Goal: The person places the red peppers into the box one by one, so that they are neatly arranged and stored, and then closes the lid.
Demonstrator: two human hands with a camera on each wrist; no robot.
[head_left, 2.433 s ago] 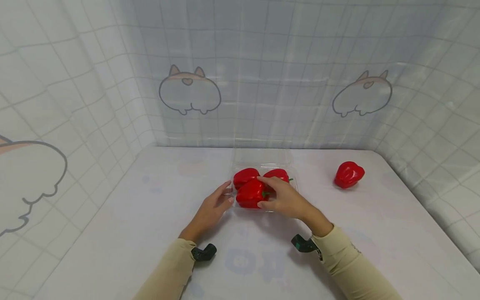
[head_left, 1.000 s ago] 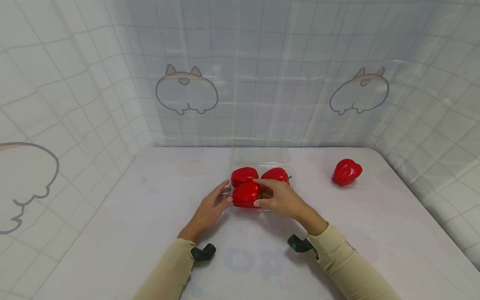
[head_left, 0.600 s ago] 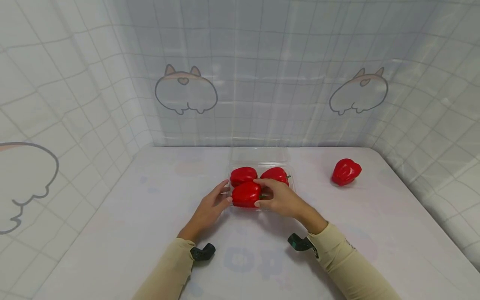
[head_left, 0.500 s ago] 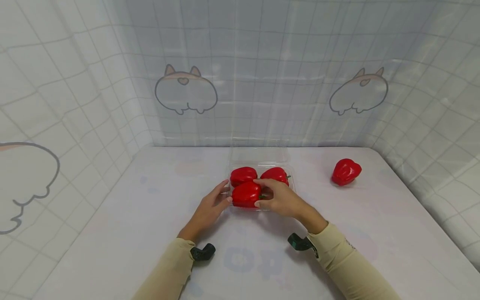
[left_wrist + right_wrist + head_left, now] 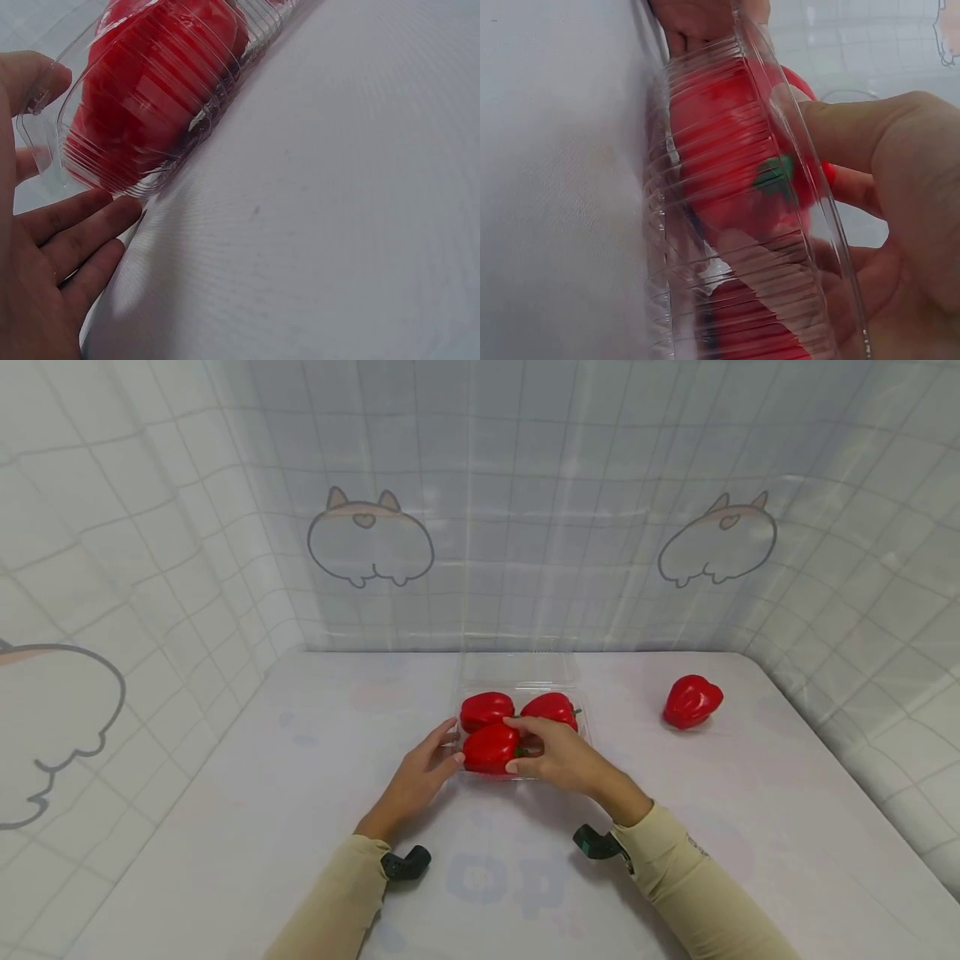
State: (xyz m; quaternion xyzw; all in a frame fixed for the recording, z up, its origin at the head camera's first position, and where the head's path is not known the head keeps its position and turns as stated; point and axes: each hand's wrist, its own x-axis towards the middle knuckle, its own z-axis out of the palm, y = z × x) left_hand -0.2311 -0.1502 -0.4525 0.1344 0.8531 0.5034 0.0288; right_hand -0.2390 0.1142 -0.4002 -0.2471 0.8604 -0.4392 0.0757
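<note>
A clear plastic clamshell container [image 5: 583, 739] sits on the table with its lid folded back, holding three red bell peppers. My right hand [image 5: 566, 760] reaches over its right side and pinches the front bell pepper [image 5: 489, 749] near the stem end, thumb in front. In the right wrist view the thumb presses that pepper beside its green stem [image 5: 774, 174], and other fingers reach down inside the container. At the left side my left hand [image 5: 417, 777] holds the container, thumb at its rim and other fingers along the lower wall. Behind lie the back-left pepper [image 5: 486, 711] and back-right pepper [image 5: 551, 707].
Another red bell pepper [image 5: 692, 702] lies alone on the white table [image 5: 300, 827], off to the right. The open lid [image 5: 517, 668] lies toward the back edge. White tiled-pattern sheeting [image 5: 540, 527] rises behind and on both sides.
The front bell pepper has shifted slightly left inside the container, with my right hand on it. Both hands have otherwise barely moved, and the head view has tilted a little.
</note>
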